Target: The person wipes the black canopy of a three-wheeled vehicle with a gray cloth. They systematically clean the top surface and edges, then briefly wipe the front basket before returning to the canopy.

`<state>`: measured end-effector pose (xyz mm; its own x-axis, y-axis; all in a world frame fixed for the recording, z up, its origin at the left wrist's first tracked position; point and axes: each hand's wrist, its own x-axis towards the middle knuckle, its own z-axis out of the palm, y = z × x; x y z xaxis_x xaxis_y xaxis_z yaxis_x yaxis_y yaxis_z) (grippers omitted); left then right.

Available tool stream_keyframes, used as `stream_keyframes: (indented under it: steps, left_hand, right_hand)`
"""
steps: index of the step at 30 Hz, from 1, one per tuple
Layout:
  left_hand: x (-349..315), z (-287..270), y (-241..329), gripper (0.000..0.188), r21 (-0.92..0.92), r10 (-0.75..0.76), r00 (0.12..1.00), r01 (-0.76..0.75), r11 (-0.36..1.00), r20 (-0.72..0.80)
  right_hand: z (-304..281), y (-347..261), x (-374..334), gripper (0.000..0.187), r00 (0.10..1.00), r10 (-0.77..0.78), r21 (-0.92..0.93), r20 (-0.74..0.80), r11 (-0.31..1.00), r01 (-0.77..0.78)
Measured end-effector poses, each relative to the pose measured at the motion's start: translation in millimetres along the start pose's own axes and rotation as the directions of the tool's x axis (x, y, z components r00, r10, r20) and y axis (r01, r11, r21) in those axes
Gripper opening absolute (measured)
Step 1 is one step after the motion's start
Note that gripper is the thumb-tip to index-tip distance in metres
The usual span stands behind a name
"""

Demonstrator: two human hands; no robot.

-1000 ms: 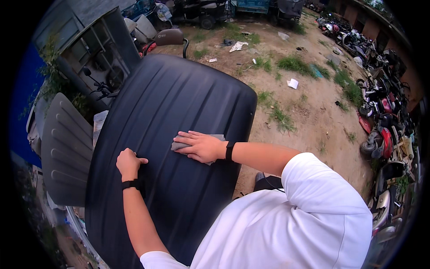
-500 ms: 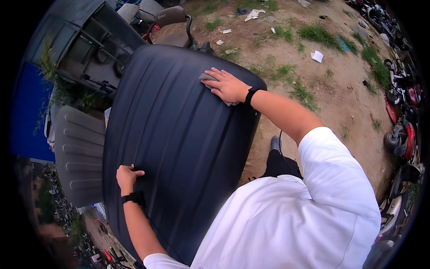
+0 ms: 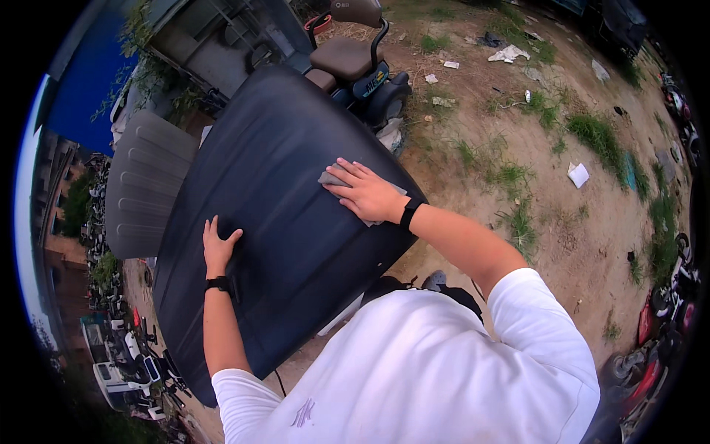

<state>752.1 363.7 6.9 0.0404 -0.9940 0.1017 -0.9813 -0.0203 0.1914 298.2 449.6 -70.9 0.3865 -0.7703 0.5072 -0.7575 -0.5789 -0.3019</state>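
A large dark panel [image 3: 274, 192], smooth and shallowly ribbed like a vehicle roof, spreads out in front of me. Near its right side my right hand [image 3: 370, 196] lies over a grey cloth [image 3: 333, 176], pressing it against the surface. Parts of the cloth stick out past the fingertips and below the palm. On the left part of the panel rests my left hand [image 3: 218, 248], open and without anything in it, thumb held away from the fingers. Both wrists carry black bands.
A grey ribbed panel [image 3: 148, 185] stands beyond the left edge. At the far end is a mobility scooter with a brown seat [image 3: 347, 55]. Bare ground with grass tufts and litter, such as a white packet [image 3: 577, 175], lies right. Parked two-wheelers [image 3: 133, 362] line the lower left.
The view has swung, showing more of the scooter. My left hand's fingers have straightened from a curl, and the hand sits higher in view. My right hand still presses the cloth, now slightly lower in view.
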Motion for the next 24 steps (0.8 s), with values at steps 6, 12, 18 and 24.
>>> stream_keyframes:
  steps: [6,12,18,24]
  left_hand:
    - [14,-3,53,0.110,0.004,-0.031,0.996,0.031,1.000,0.080]
    - [31,-5,57,0.116,-0.037,-0.017,0.988,0.023,0.999,0.156]
    - [33,-5,76,0.122,0.044,-0.101,0.983,0.095,0.995,0.155]
    - [23,-16,106,0.119,-0.013,-0.162,0.981,0.164,0.986,0.109]
  right_hand:
    - [-10,34,10,0.046,0.981,-0.174,0.138,0.084,0.977,0.162]
    - [-9,81,65,0.042,0.913,-0.387,0.198,0.129,0.912,0.359]
    - [10,140,153,0.039,0.803,-0.587,0.311,0.101,0.786,0.535]
    - [16,188,251,0.039,0.741,-0.660,0.361,0.122,0.725,0.586]
